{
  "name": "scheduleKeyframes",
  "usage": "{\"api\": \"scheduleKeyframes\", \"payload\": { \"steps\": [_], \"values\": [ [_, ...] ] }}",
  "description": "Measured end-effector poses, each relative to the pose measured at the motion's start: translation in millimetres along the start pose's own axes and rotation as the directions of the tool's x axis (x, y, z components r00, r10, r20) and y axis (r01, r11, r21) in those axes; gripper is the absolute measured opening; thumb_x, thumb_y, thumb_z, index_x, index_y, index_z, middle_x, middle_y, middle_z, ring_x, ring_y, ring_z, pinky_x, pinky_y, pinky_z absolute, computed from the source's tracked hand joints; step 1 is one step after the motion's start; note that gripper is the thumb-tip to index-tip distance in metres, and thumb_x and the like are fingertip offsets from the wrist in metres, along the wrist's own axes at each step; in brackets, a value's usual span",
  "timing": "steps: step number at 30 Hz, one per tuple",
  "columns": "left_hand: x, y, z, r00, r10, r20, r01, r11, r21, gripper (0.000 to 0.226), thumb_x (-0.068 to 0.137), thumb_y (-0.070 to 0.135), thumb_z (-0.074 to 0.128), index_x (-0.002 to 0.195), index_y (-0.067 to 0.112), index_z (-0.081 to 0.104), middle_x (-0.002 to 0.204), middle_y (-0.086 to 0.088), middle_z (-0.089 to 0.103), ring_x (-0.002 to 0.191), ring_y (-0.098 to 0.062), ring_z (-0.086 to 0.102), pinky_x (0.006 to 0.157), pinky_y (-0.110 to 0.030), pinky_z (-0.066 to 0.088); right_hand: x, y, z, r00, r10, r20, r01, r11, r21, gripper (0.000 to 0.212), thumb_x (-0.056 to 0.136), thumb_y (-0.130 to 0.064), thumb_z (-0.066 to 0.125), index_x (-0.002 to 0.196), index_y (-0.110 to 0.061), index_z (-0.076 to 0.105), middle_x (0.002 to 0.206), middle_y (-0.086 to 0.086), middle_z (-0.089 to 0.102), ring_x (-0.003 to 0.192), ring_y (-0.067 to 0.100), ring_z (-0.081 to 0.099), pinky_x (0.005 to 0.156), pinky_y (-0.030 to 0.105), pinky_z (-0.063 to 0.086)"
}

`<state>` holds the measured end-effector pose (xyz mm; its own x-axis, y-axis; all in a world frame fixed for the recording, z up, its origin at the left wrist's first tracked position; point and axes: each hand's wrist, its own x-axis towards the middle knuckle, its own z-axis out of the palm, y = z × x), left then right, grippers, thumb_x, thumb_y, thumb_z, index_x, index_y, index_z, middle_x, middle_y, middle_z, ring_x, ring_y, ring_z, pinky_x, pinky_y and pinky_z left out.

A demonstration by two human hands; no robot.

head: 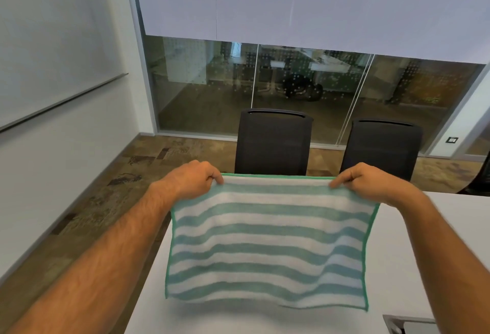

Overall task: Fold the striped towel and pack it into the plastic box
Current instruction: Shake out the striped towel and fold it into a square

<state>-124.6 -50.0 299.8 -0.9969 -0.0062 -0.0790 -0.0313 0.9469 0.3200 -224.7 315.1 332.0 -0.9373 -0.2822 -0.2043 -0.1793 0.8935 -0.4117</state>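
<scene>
- I've got the green-and-white striped terry towel with green stitched edging held up in the air, spread flat, hanging off its top edge over the white counter.
- My left hand pinches the top left corner, fingers closed on the hem.
- My right hand pinches the top right corner the same way, fingers closed on the cloth.
- Top edge taut between the hands; the bottom edge hangs free, just above the counter, shadow under it. Not touching as far as I can tell.
- Step in hand, I'd say: towel opened out and squared, no fold made yet. Early in the task.
- Next move likely calls for laying it flat on the counter, or bringing the two held corners together to halve it. Either way keep both pinches firm and the edges lined up so the stripes match.
- Plastic box: not in view that I can confirm. A grey-rimmed opening or object sits at the bottom right corner, cut off by the frame; can't say what it is.
- Two black office chairs stand beyond the counter, clear of the work.
</scene>
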Motion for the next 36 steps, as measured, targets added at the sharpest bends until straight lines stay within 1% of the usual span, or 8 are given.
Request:
{"api": "scheduleKeyframes", "payload": {
  "steps": [4, 7, 9, 13, 17, 23, 30, 36],
  "values": [
    [0, 18, -1, 1.0, -0.017, -0.019, 0.014, 0.992, -0.129, 0.036, 0.103, 0.021, 0.038, 0.127, 0.023, 0.065, 0.13, 0.003, 0.061, 0.107, -0.017, 0.059, 0.097, -0.036, 0.051, -1, -13, 10, 0.998, 0.001, -0.059, 0.004, 0.996, 0.084, 0.036, 0.095, -0.011, 0.046, 0.122, -0.022, 0.067, 0.13, 0.004, 0.058, 0.109, 0.023, 0.059, 0.1, 0.044, 0.05],
    [3, 34, 0, 0.999, -0.016, -0.029, 0.009, 0.973, -0.23, 0.035, 0.098, 0.016, 0.039, 0.117, 0.019, 0.069, 0.113, 0.004, 0.067, 0.098, -0.019, 0.064, 0.092, -0.042, 0.056, -4, -31, 19, 0.999, -0.008, -0.051, 0.021, 0.969, 0.247, 0.04, 0.094, -0.011, 0.048, 0.133, -0.014, 0.057, 0.126, 0.007, 0.061, 0.106, 0.025, 0.064, 0.097, 0.046, 0.053],
    [5, 42, 2, 0.999, -0.023, -0.037, 0.011, 0.956, -0.292, 0.032, 0.094, 0.015, 0.041, 0.109, 0.014, 0.069, 0.109, -0.004, 0.071, 0.098, -0.025, 0.067, 0.09, -0.047, 0.057, -7, -44, 24, 0.995, -0.069, -0.068, 0.086, 0.949, 0.304, 0.038, 0.095, -0.012, 0.05, 0.131, -0.015, 0.06, 0.123, 0.007, 0.065, 0.103, 0.024, 0.066, 0.096, 0.047, 0.054],
    [5, 67, 13, 0.997, -0.043, -0.069, -0.001, 0.839, -0.543, 0.028, 0.097, 0.017, 0.05, 0.114, 0.014, 0.072, 0.117, -0.001, 0.069, 0.106, -0.021, 0.065, 0.093, -0.041, 0.055, -15, -69, 35, 0.978, -0.171, -0.121, 0.207, 0.876, 0.435, 0.021, 0.093, -0.015, 0.061, 0.108, -0.017, 0.075, 0.103, 0.004, 0.074, 0.095, 0.024, 0.071, 0.089, 0.044, 0.058],
    [7, 86, 26, 0.997, -0.065, -0.031, 0.022, 0.687, -0.726, 0.02, 0.094, 0.012, 0.059, 0.107, 0.011, 0.075, 0.102, -0.006, 0.072, 0.083, -0.018, 0.069, 0.056, -0.027, 0.057, -19, -87, 46, 0.962, -0.213, -0.17, 0.267, 0.855, 0.445, 0.01, 0.084, -0.015, 0.073, 0.09, -0.021, 0.079, 0.093, 0.003, 0.075, 0.091, 0.023, 0.071, 0.084, 0.045, 0.06],
    [8, 91, 33, 0.985, -0.173, 0.015, 0.092, 0.45, -0.888, 0.019, 0.089, 0.001, 0.064, 0.105, 0.006, 0.073, 0.076, -0.009, 0.071, 0.054, -0.012, 0.068, 0.063, -0.03, 0.061, -30, -97, 59, 0.947, -0.272, -0.173, 0.322, 0.819, 0.475, 0.031, 0.082, 0.0, 0.071, 0.099, -0.025, 0.074, 0.096, -0.007, 0.071, 0.092, 0.02, 0.067, 0.083, 0.039, 0.061],
    [4, 94, 45, 0.953, -0.302, 0.005, 0.047, 0.132, -0.99, 0.02, 0.087, 0.0, 0.067, 0.106, 0.007, 0.072, 0.098, -0.015, 0.075, 0.071, -0.014, 0.074, 0.063, -0.024, 0.06, -40, -98, 88, 0.884, -0.202, -0.421, 0.402, 0.789, 0.465, 0.027, 0.077, -0.008, 0.079, 0.097, -0.022, 0.068, 0.093, -0.013, 0.069, 0.084, 0.011, 0.07, 0.071, 0.019, 0.06],
    [3, 98, 51, 0.918, -0.396, -0.035, 0.006, 0.101, -0.995, 0.026, 0.088, 0.007, 0.07, 0.114, 0.009, 0.07, 0.109, -0.01, 0.071, 0.092, -0.023, 0.072, 0.07, -0.027, 0.063, -51, -98, 112, 0.772, -0.187, -0.607, 0.512, 0.749, 0.42, 0.034, 0.073, -0.026, 0.083, 0.101, -0.021, 0.066, 0.098, -0.011, 0.069, 0.087, 0.007, 0.07, 0.078, 0.014, 0.057]
  ]
}}
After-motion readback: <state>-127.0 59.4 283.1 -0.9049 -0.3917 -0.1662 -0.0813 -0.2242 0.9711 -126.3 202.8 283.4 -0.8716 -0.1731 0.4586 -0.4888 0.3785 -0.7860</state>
